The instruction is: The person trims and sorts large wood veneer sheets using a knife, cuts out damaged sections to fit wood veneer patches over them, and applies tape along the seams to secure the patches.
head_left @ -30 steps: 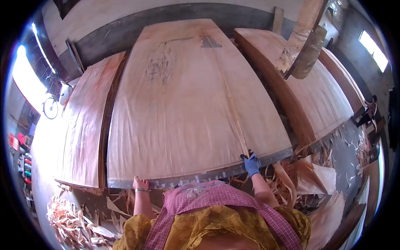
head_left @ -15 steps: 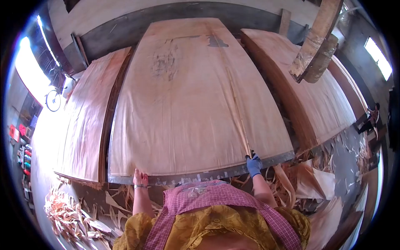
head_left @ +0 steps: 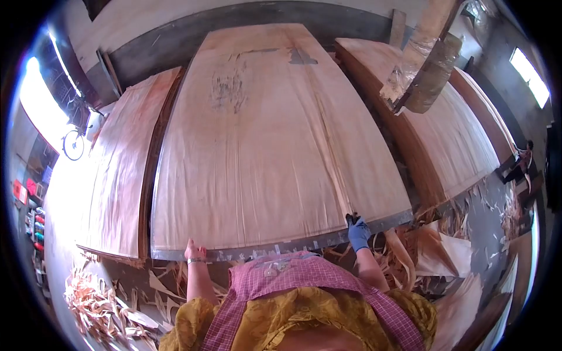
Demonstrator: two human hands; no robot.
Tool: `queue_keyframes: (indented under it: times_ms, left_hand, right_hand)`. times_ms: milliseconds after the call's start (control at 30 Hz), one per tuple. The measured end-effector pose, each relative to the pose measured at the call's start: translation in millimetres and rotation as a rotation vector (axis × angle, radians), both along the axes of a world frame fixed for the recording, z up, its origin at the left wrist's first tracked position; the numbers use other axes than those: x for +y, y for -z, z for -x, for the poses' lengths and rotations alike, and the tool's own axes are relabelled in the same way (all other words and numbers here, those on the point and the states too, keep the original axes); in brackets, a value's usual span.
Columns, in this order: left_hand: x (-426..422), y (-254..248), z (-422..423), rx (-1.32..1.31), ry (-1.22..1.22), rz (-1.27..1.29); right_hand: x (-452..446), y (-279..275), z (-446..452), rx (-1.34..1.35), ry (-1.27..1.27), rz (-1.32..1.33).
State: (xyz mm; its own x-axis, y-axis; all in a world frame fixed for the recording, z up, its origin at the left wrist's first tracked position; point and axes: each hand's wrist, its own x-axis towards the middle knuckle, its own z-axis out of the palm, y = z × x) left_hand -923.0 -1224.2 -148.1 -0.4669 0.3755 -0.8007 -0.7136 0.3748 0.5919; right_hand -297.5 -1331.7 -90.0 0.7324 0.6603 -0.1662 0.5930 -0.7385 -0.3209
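The gloved right hand was closed around a dark object, too small to make out, near the front edge of the wide wood sheet. Beyond its right side, a wrapped post partly hid a stack. Whether the bare left hand, at the same edge, gripped anything could not be told.

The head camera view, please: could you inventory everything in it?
Wood sheet: one, pale, centre
Strip or ridge: one, pale, on sheet
Stacks: at least two, reddish, both sides
Shavings: many, tan, floor
Wrapped beam: one, brown, upper right
Bicycle: one, dark, left
Window: one, white, right
Small goods: several, mixed colours, far left
Another person: one, dark trousers, far right
Apron: one, pink checked, bottom
Shirt: one, mustard, bottom
Left hand: one, bare, sheet edge
Right hand: one, blue-gloved, sheet edge
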Motion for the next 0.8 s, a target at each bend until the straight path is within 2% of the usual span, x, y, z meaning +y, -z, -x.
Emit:
queue_keyframes:
  times_ms: [67, 167, 267, 300, 467, 567, 667, 733, 800]
  left_hand:
    - [0, -19, -7, -0.018, -0.059, 0.094]
    - [6, 11, 20, -0.137, 0.019, 0.086]
    - [9, 16, 24, -0.05, 0.049, 0.093]
    - [8, 15, 24, -0.056, 0.054, 0.081]
    - [1, -4, 12, -0.05, 0.001, 0.06]
    - [-1, -9, 4, 0.111, -0.054, 0.086]
    - [0, -13, 10, 0.295, 0.093, 0.077]
    - [4, -19, 1, 0.505, 0.118, 0.086]
    - [10, -19, -12, 0.702, 0.131, 0.057]
  right_hand:
    - [-13, 8, -9, -0.069, 0.008, 0.004]
    - [-22, -3, -15, -0.075, 0.024, 0.007]
    - [-13, -8, -19, -0.087, 0.037, -0.024]
    - [-11, -13, -21, -0.032, 0.008, -0.111]
    - [-2, -19, -1, -0.027, 0.029, -0.195]
    - [-1, -21, 10, -0.012, 0.061, -0.241]
    - [-5, -19, 12, 0.022, 0.1, -0.223]
    - [-11, -19, 7, 0.057, 0.126, -0.205]
    - [-24, -46, 7, 0.106, 0.154, -0.195]
